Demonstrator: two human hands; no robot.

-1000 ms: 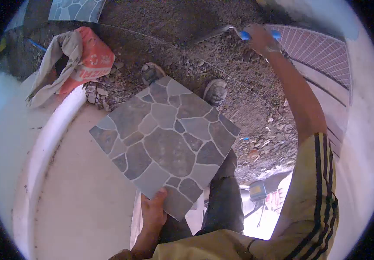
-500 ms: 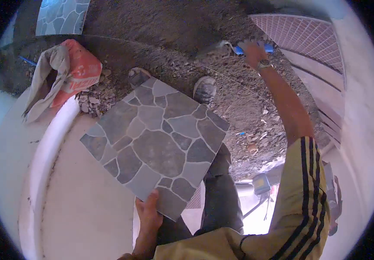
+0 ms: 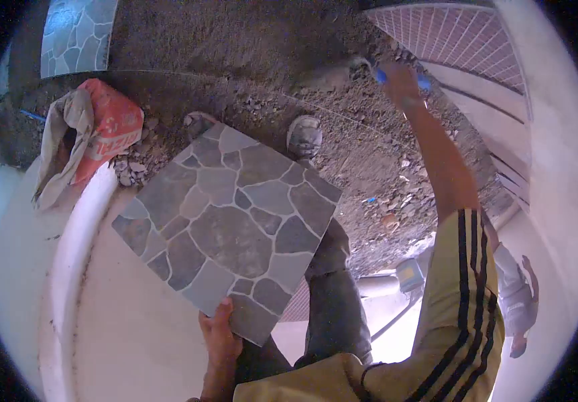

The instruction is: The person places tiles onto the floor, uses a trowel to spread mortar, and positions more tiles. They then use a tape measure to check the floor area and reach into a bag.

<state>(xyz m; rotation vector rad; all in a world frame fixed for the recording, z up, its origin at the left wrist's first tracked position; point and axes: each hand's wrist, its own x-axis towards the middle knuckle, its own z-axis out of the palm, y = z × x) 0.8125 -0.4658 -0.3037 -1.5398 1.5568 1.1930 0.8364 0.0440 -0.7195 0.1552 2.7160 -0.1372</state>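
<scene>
My left hand grips the lower edge of a square floor tile with a grey stone pattern, thumb on its face. The tile is tilted in front of my legs. My right hand is stretched far forward and closed around the blue handle of a trowel. Its blade is smeared by motion, low over the dark soil or mortar bed. A thin string line runs across the ground beside the blade.
A red and beige sack lies at the left by stone rubble. Another patterned tile is at the upper left. A pale curved curb runs down the left. Pink tiled steps rise at the right. Another person is at the lower right.
My right hand has shifted slightly right in view with the trowel, and its blade is more blurred. The view has tilted a little. The other person shows more at the right.
</scene>
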